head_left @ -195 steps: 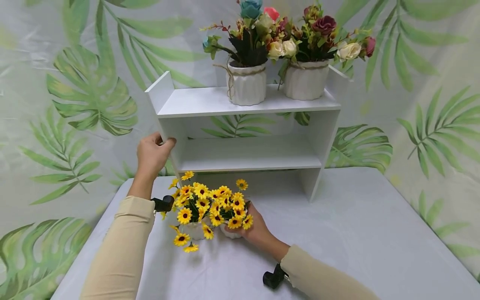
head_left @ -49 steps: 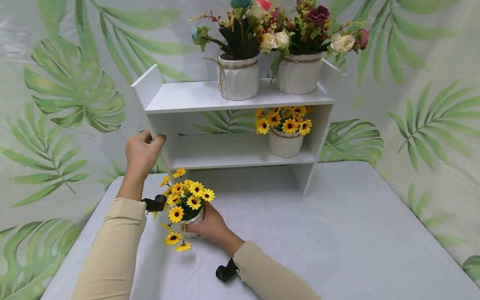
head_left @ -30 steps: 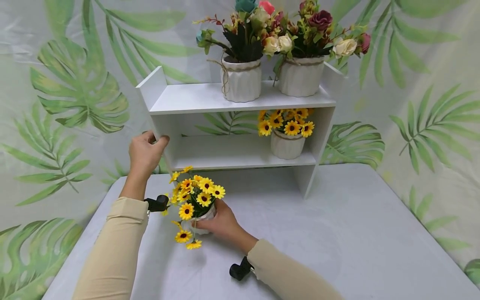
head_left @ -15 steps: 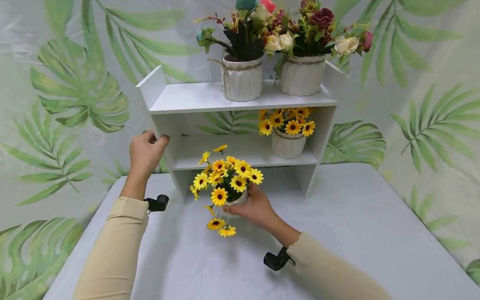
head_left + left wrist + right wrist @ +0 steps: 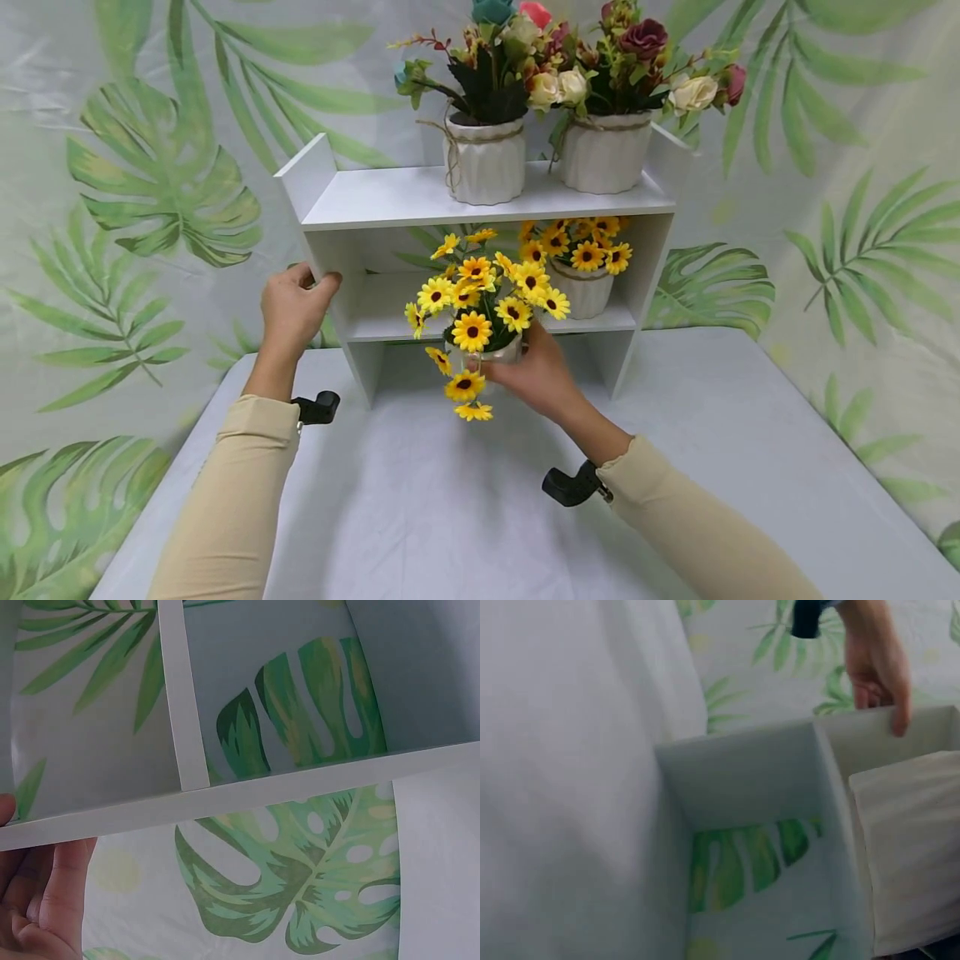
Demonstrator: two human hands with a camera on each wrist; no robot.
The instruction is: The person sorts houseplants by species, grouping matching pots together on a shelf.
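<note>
My right hand (image 5: 542,371) holds a white pot of yellow sunflowers (image 5: 472,332), fingers around the pot's right side, in front of the middle shelf. That pot (image 5: 907,855) fills the right part of the right wrist view. With thumb and fingers, my left hand (image 5: 292,304) grips the front edge of the left side panel of the white shelf unit (image 5: 390,202); the left wrist view shows fingers (image 5: 64,889) on either side of that panel. A second sunflower pot (image 5: 583,292) stands at the right end of the middle shelf, partly hidden by the held flowers.
Two larger white pots of mixed flowers, a left one (image 5: 486,162) and a right one (image 5: 606,154), stand on the top shelf. The unit rests on a white-covered table (image 5: 420,508) before a leaf-print backdrop (image 5: 165,183).
One sunflower pot went from the table to the middle shelf's right end. My right hand then took the other, lifting it up and rightward toward that shelf. My left hand kept its grip.
</note>
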